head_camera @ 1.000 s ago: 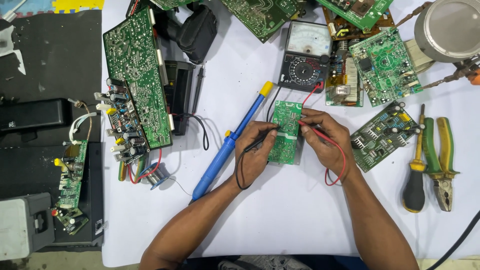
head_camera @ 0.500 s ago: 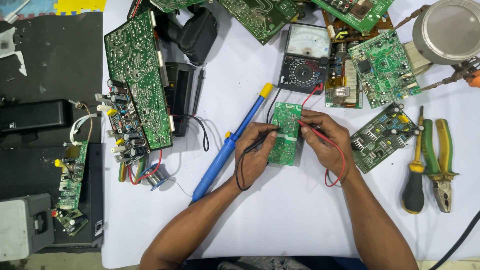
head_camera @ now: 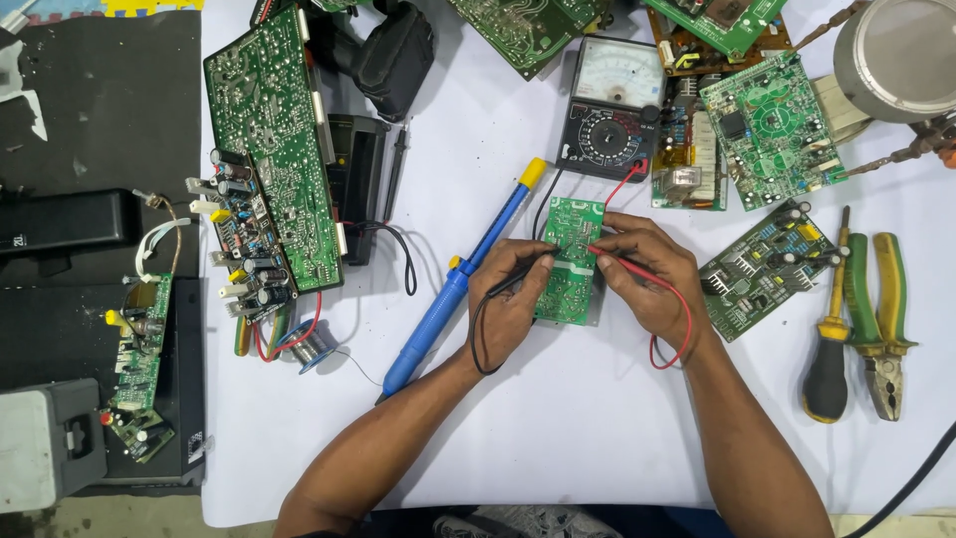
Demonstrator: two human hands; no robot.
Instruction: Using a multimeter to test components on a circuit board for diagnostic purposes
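Here, largest thing first.

Table (head_camera: 558, 468): a white sheet covers it, with boards and tools scattered along the top and both sides.
Long board (head_camera: 271, 149): a large green circuit board lies at the left, well apart from the hands.
Meter (head_camera: 609, 110): an analogue multimeter sits just above the work; a black lead and a red lead run down from it.
Soldering iron (head_camera: 466, 274): blue with a yellow end, lying slantwise just beside the left hand, untouched.
Pliers (head_camera: 881, 319): green-handled, at the right edge beside a screwdriver (head_camera: 829, 349).
Small board (head_camera: 568, 261): a green board flat on the sheet, between the two hands, below the meter.
Left hand (head_camera: 508, 309): closed narrowly around the black probe (head_camera: 528, 279), tip set on the board's left side.
Right hand (head_camera: 647, 274): pinching the red probe (head_camera: 627, 261), tip touching the board near its upper middle.
Step in hand: judged from both tips on the board, a point-to-point reading is being taken.
Next move calls for: steady tips and a glance up at the dial.
Hard to make out: the needle's position, the exact pads touched and the dial setting are too small to tell; boards at the top edge are cut off.
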